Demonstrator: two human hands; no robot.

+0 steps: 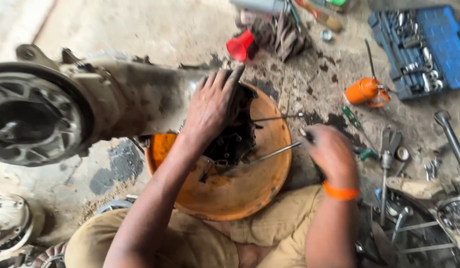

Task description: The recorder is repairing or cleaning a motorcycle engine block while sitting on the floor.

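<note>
Two hands: left hand [213, 104] spread, hiding the engine block [230, 141]; right hand [330, 151] gripping a blurred rod [269, 156].

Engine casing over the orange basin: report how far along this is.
Done: the engine casing lies over the orange basin, socket set open nearby. In hand: the left hand steadies the casing while the right hand works a long metal tool into its dark open end. Left: loose parts lie around.

greasy engine casing [140, 99] over orange basin [269, 149], screwdriver [269, 155] inside
</note>
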